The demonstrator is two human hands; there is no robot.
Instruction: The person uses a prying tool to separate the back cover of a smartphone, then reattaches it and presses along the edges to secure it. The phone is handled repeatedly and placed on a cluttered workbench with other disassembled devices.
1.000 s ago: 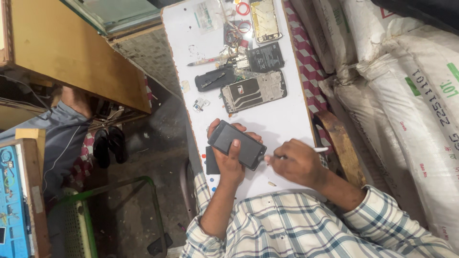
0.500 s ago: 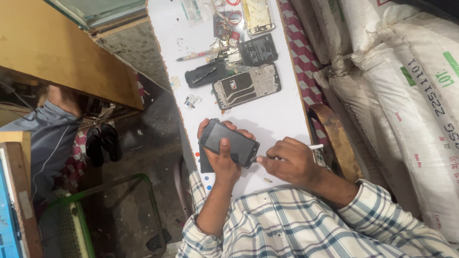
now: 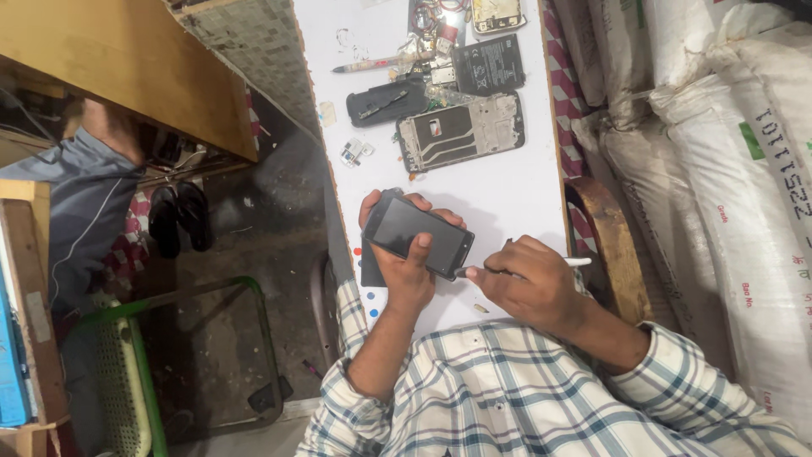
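My left hand (image 3: 406, 275) clamps the dark phone (image 3: 419, 237) above the white desk (image 3: 507, 190), as a second ago. My right hand (image 3: 529, 283), its grip shut on a thin tool (image 3: 541, 265), has brought the tip against the phone's lower corner.

The phone (image 3: 419, 237) in the left hand (image 3: 404, 272) has a dark, glossy glass face. The table (image 3: 507, 186) top is smooth, matt white. The opened phone frame (image 3: 461, 131) shows dull grey metal. The sacks (image 3: 727, 169) are coarse woven plastic. The shirt (image 3: 524, 398) is soft checked cloth.
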